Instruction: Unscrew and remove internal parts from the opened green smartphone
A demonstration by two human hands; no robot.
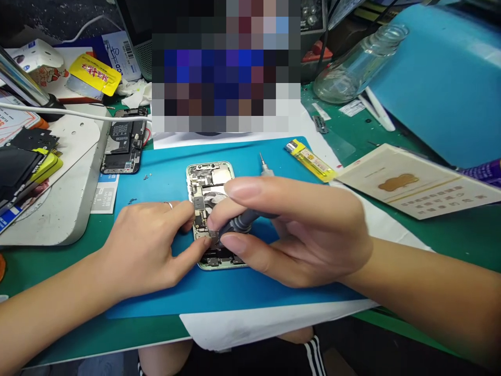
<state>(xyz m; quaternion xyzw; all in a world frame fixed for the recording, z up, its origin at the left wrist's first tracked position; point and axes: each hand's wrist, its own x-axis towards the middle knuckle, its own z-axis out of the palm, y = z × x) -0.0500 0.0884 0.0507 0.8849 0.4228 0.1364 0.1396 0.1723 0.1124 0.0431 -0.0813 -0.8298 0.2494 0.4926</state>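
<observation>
An opened phone (210,183) with its circuit boards bare lies on a blue mat (235,292) in the middle of the bench. My right hand (297,230) is closed round a grey screwdriver (245,220), whose tip points into the phone's lower half. My left hand (151,245) rests on the mat at the phone's left edge. Its thumb and forefinger pinch the frame and steady it; a ring sits on one finger. The phone's lower part is hidden by my fingers.
A second screwdriver (265,166) and a yellow tube (309,159) lie beyond the phone. Another opened phone (123,146) sits at the left by a white stand (66,198). A glass bottle (352,65), a parts card (415,185) and a blue box (450,78) stand at the right.
</observation>
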